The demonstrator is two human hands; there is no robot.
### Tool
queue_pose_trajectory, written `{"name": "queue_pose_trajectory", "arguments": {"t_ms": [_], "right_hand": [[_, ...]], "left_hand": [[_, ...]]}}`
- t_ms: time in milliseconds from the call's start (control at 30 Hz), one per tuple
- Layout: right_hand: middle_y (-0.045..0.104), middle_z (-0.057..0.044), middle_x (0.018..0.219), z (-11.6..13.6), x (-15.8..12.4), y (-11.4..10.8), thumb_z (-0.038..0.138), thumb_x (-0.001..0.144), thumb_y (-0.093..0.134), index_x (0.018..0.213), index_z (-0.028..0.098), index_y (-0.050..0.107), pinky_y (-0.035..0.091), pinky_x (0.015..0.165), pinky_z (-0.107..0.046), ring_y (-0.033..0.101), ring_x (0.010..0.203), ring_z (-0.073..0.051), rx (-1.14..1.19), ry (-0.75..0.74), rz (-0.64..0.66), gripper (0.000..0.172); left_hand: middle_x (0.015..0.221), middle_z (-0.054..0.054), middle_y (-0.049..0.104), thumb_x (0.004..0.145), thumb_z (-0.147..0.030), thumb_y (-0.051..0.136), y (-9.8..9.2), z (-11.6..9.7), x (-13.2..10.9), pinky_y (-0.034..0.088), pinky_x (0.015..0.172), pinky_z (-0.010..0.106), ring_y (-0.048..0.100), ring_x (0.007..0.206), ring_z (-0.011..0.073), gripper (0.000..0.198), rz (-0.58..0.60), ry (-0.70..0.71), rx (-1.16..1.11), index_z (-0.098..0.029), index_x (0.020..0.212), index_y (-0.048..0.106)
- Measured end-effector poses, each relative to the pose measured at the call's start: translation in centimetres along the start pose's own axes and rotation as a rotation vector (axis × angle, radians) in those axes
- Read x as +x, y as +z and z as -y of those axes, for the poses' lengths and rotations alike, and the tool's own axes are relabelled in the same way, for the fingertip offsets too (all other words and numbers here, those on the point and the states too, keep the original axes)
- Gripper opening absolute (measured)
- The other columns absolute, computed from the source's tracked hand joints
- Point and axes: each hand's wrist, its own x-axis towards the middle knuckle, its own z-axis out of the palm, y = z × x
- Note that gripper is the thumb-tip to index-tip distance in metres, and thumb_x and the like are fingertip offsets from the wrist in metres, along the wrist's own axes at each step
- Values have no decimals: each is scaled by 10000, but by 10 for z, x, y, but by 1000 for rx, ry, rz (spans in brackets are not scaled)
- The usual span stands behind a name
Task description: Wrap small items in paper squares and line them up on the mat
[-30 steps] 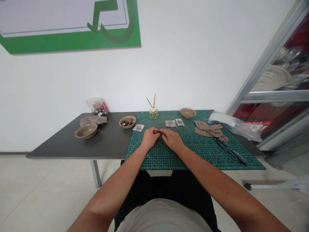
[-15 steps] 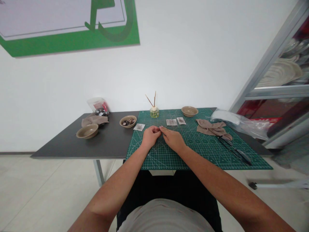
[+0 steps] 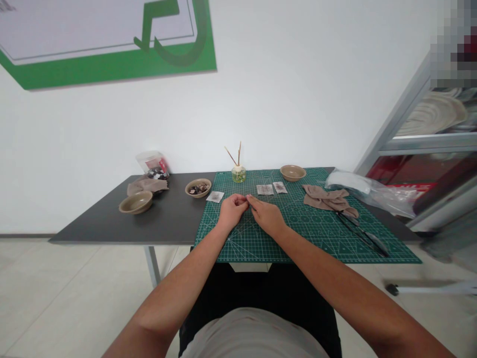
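Observation:
Over the green cutting mat (image 3: 309, 233), my left hand (image 3: 232, 211) and my right hand (image 3: 267, 214) meet at the fingertips. Both are closed in a pinch, and whatever is between the fingers is hidden or too small to name. Just beyond them lie small whitish packets with dark, speckled middles: one packet (image 3: 215, 197) to the left, a second packet (image 3: 265, 189) and a third packet (image 3: 280, 187) to the right. A brown bowl (image 3: 189, 194) of dark and pale small pieces stands left of the mat.
A reed diffuser (image 3: 238, 174) and a brown bowl (image 3: 293, 174) stand at the back. To the right are a crumpled brown cloth (image 3: 324, 198), dark-handled tongs or scissors (image 3: 363, 233) and a plastic bag (image 3: 372, 191). Another bowl (image 3: 136, 204) and a clear tub (image 3: 151, 161) stand left.
The view has shifted very slightly. My hands keep the same place and the same pinch; nothing on the table has visibly moved.

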Motion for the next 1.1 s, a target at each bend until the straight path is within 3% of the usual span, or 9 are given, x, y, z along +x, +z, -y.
{"name": "queue_pose_trajectory", "arguments": {"t_ms": [133, 267, 467, 700, 833, 1000, 1100], "right_hand": [[591, -86, 1314, 1, -1, 1, 175, 913, 425, 1363, 184, 498, 499, 951, -359, 613, 1134, -214, -13, 45, -19, 456], [559, -86, 1351, 2, -1, -1, 158, 905, 433, 1373, 175, 486, 477, 973, -345, 597, 1156, -211, -21, -4, -11, 472], [706, -94, 1114, -1, -1, -3, 205, 915, 451, 1332, 187, 543, 524, 869, -319, 689, 946, -210, -72, 124, -48, 427], [554, -58, 1355, 1, -1, 0, 152, 910, 431, 1356, 194, 503, 488, 974, -321, 593, 1164, -179, -32, -63, -72, 454], [613, -77, 1282, 1, -2, 0, 161, 914, 435, 1347, 163, 511, 505, 944, -304, 629, 1109, -182, -35, -3, -87, 439], [598, -90, 1302, 1, -2, -2, 158, 910, 442, 1360, 149, 494, 506, 935, -306, 627, 1111, -193, -40, -43, -87, 454], [672, -97, 1190, 3, -3, -3, 182, 922, 431, 1346, 147, 514, 532, 875, -324, 675, 1007, -210, -56, 36, -81, 434]], "left_hand": [[652, 6, 650, 701, -287, 680, 0, 0, 0, 452, 599, 248, 606, 604, 133, 179, 22, -12, -42, -154, 807, 625], [648, 3, 648, 694, -270, 682, 0, -2, 0, 455, 609, 253, 603, 602, 132, 169, 11, -6, -40, -155, 802, 621], [647, -7, 645, 705, -277, 678, 2, 0, 0, 465, 631, 256, 615, 621, 132, 191, 35, 6, -126, -164, 838, 601], [614, -35, 597, 665, -213, 681, 1, 3, 1, 413, 564, 223, 553, 558, 102, 149, 24, 45, -87, -166, 762, 577], [616, -28, 612, 690, -254, 680, 1, 2, 1, 430, 582, 232, 579, 578, 115, 180, 39, 36, -163, -168, 799, 565], [627, -19, 625, 695, -266, 690, 2, 1, 1, 445, 599, 242, 595, 590, 122, 188, 49, 57, -177, -168, 797, 565], [652, -9, 645, 715, -262, 673, 2, 2, 1, 466, 640, 259, 621, 632, 136, 184, 67, 60, -201, -170, 831, 564]]}}
